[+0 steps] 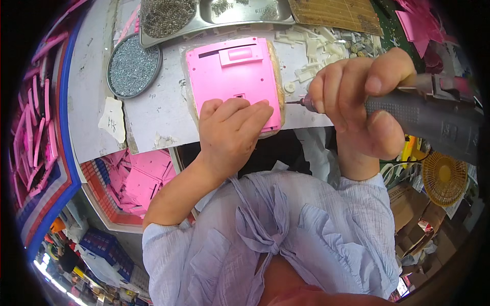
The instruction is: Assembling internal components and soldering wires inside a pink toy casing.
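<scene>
On the counter (153, 117), the pink casing (224, 84) lies left of your right grip (347, 94), long axis away from you; your nearer left grip (227, 133) rests on it (whether pinching, you cannot tell). Your right grip encloses the screwdriver (423, 115), bit (293, 102) pointing left, near the casing's edge.
</scene>
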`<move>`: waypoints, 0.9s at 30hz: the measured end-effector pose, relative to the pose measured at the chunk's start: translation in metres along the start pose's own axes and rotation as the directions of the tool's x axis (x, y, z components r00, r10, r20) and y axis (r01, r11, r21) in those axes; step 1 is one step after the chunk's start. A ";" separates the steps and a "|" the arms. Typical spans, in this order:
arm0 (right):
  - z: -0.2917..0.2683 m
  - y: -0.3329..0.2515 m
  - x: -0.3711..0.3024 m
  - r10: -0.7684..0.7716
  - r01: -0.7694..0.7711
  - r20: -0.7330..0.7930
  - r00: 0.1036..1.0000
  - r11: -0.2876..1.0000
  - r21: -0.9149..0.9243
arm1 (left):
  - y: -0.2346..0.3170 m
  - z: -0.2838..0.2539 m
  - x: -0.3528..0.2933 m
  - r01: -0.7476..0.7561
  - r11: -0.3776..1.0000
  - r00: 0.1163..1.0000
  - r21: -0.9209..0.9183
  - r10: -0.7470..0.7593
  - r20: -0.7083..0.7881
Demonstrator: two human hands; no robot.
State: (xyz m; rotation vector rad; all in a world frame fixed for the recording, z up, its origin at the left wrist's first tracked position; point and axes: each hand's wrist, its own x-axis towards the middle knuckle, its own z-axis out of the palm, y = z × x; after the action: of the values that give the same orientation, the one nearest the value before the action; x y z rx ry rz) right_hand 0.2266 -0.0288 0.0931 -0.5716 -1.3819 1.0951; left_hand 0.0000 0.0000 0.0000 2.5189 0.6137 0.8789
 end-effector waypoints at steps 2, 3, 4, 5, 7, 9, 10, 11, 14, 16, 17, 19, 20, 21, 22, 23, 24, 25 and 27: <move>0.003 -0.001 0.002 0.002 -0.002 -0.015 1.000 1.000 -0.004 | 0.003 -0.004 -0.003 -0.012 0.996 0.999 0.091 0.016 -0.039; 0.001 -0.005 0.001 -0.002 0.002 -0.018 1.000 1.000 -0.003 | 0.006 -0.003 -0.001 -0.014 0.994 0.999 0.111 0.018 -0.036; -0.002 -0.005 0.001 -0.006 0.006 -0.020 1.000 1.000 0.001 | 0.008 -0.003 0.002 -0.016 0.991 0.999 0.131 0.020 -0.034; -0.006 -0.005 -0.001 -0.009 0.009 -0.021 1.000 1.000 0.002 | 0.010 -0.003 0.004 -0.017 0.989 0.999 0.149 0.022 -0.033; -0.010 -0.004 -0.003 -0.011 0.011 -0.023 1.000 1.000 0.018 | 0.010 -0.014 0.004 0.072 0.996 0.997 0.057 -0.073 0.019; -0.011 -0.002 -0.004 -0.006 0.007 -0.021 1.000 0.999 0.038 | 0.005 -0.019 0.000 0.145 0.989 0.989 -0.036 -0.146 -0.022; -0.011 0.001 -0.005 -0.005 0.006 -0.015 1.000 0.999 0.051 | 0.002 -0.020 -0.004 0.167 0.982 0.980 -0.085 -0.175 -0.091; -0.010 0.003 -0.005 -0.006 0.007 -0.013 1.000 0.998 0.063 | 0.000 -0.019 -0.007 0.186 0.973 0.966 -0.135 -0.207 -0.158; 0.000 -0.003 -0.004 0.002 0.003 -0.051 0.999 0.996 0.086 | 0.012 -0.018 -0.004 0.234 0.918 0.955 -0.321 -0.279 -0.099; 0.012 -0.004 0.000 0.002 0.007 -0.073 0.997 0.993 0.116 | 0.018 -0.014 -0.003 0.294 0.859 0.936 -0.420 -0.347 -0.053; 0.016 -0.005 0.001 0.003 0.008 -0.085 0.996 0.991 0.130 | 0.021 -0.014 -0.002 0.342 0.809 0.918 -0.478 -0.396 -0.013; 0.021 -0.006 0.003 0.000 0.015 -0.103 0.995 0.990 0.144 | 0.026 -0.014 0.000 0.429 0.691 0.875 -0.582 -0.479 0.076; 0.021 -0.007 0.003 -0.004 0.020 -0.109 0.994 0.989 0.144 | 0.029 -0.015 0.000 0.469 0.597 0.843 -0.651 -0.522 0.129; 0.022 -0.008 0.004 -0.010 0.026 -0.118 0.993 0.990 0.139 | 0.032 -0.017 0.002 0.501 0.493 0.812 -0.711 -0.553 0.188; 0.023 -0.009 0.004 -0.015 0.032 -0.127 0.992 0.990 0.135 | 0.034 -0.019 0.004 0.526 0.382 0.778 -0.760 -0.576 0.250; 0.024 -0.010 0.004 -0.022 0.040 -0.137 0.990 0.991 0.130 | 0.034 -0.021 0.007 0.570 0.256 0.734 -0.781 -0.587 0.343; 0.026 -0.009 0.005 -0.032 0.050 -0.135 0.990 0.990 0.134 | 0.034 -0.025 0.009 0.606 0.128 0.683 -0.785 -0.590 0.431; 0.027 -0.008 0.005 -0.041 0.059 -0.133 0.990 0.989 0.136 | 0.033 -0.027 0.009 0.633 -0.001 0.631 -0.774 -0.580 0.516; 0.029 -0.010 0.004 -0.060 0.077 -0.126 0.990 0.988 0.135 | 0.030 -0.027 0.013 0.612 -0.168 0.591 -0.773 -0.553 0.588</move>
State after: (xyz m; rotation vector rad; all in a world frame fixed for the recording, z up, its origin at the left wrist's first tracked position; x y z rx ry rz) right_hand 0.2009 -0.0374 0.1085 -0.4777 -1.2002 1.0746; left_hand -0.0006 -0.0120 0.0408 0.7754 0.7424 0.4786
